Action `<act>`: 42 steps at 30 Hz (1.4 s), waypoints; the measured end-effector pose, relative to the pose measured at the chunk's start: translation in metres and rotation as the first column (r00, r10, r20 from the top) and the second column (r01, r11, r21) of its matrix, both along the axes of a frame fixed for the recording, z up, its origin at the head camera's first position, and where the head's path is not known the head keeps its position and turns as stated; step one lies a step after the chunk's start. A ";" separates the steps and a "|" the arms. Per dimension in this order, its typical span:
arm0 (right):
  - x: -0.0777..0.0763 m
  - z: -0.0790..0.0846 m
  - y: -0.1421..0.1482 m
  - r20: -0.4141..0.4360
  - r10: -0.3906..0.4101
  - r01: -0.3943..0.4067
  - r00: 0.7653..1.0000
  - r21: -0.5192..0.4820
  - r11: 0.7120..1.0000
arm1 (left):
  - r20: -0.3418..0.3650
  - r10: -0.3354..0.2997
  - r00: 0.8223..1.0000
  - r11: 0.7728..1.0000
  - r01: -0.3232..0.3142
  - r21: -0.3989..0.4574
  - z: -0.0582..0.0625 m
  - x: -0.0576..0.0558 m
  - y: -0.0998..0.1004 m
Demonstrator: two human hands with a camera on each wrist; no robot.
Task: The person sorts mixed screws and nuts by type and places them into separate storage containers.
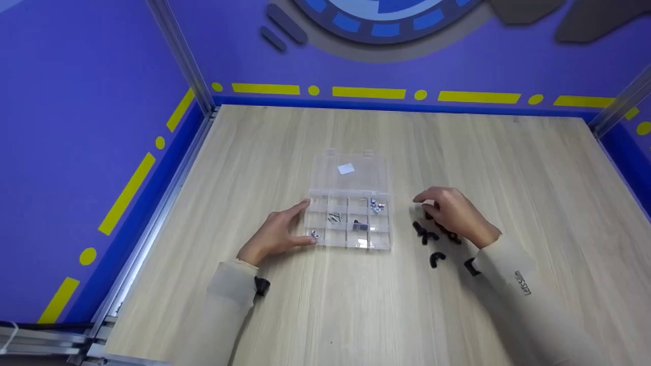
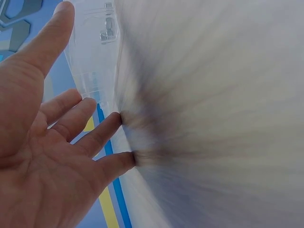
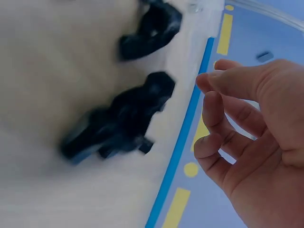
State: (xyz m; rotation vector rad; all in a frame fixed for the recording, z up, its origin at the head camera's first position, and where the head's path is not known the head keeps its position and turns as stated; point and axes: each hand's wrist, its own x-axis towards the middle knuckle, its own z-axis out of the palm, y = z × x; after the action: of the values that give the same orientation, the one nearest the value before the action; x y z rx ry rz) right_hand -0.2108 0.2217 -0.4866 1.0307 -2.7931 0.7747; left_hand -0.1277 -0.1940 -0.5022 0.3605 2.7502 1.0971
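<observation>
- Compartment box (image 1: 347, 249): clear, hard plastic, rectangular; walls thin and smooth, divided into a grid of small cells. Stands open on the table between the two hands. Long axis of the body runs left to right before the person; hinge along the far side.
- Lid (image 1: 325, 178): same clear plastic, laid back away from the person, its clasp edge pointing to the far wall. A small white label (image 1: 346, 168), four-sided, set askew.
- Screws (image 1: 334, 217): bright metal, slender, in a middle-row cell.
- Metal fittings (image 1: 377, 206): shiny, clustered in the far right cell.
- Nuts (image 1: 315, 235): small, silvery, in the near left cell.
- Dark part (image 1: 359, 225): black, in a middle-row cell right of the screws.
- Black pieces (image 1: 420, 229): chunky, angular, dark-surfaced; grouped on the table right of the box.
- Bent piece (image 1: 434, 260): black, elbow-shaped, nearest the person; its bend points away and leftward.
- Left hand (image 1: 274, 234): fingers extended and spread, thumb apart; set at the box's left side, clasping nothing.
- Right hand (image 1: 452, 211): above the black pieces, fingers loosely bent, thumb near the forefinger; no grasped item shows.
- Table (image 1: 356, 315): pale wood-grain surface, streaks running mostly front to back.
</observation>
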 end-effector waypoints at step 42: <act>0.007 -0.007 0.021 0.122 -0.046 0.029 0.991 0.136 0.990 | 0.026 0.007 1.000 1.000 -0.007 0.000 -0.001 0.000 0.000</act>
State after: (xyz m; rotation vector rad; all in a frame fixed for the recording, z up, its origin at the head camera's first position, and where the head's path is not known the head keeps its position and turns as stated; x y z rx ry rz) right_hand -0.2038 0.2424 -0.4936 0.9769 -2.9989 0.6780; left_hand -0.1274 -0.1938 -0.5033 0.3344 2.7303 1.0958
